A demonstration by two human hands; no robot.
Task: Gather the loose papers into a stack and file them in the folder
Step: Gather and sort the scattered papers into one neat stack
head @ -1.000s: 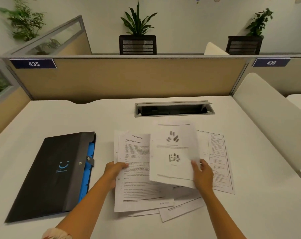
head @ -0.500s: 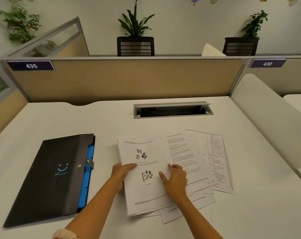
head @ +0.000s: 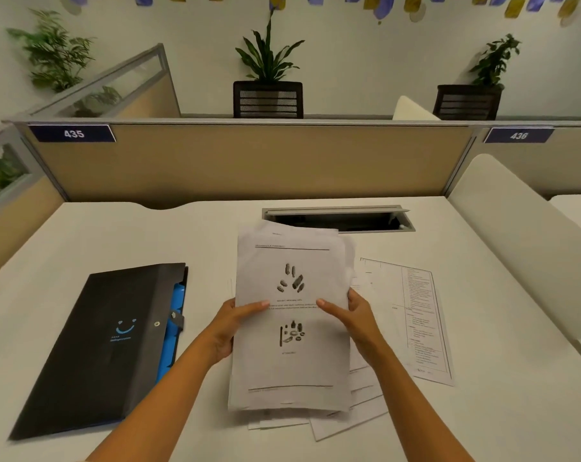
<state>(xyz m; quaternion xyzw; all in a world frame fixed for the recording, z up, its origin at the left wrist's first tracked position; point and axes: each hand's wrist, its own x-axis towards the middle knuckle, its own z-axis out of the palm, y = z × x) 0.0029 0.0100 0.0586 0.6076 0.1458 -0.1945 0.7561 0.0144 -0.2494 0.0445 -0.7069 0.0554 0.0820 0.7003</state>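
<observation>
Stack (head: 290, 368) now lifted by both hands; sheets beneath partly hidden.

White sheets (head: 290, 368) printed with grey-black figures and text were shown on a white desk (head: 115, 235). The folder (head: 95, 355) was black with a blue smile mark and blue inner edge. Tan partition panels (head: 249, 161) carried navy labels (head: 72, 133) with white numerals.

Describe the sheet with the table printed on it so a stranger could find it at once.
On the white desk, look right of the stack of papers. The table sheet lies flat and alone there, the only page with a ruled grid and a text column.
</observation>
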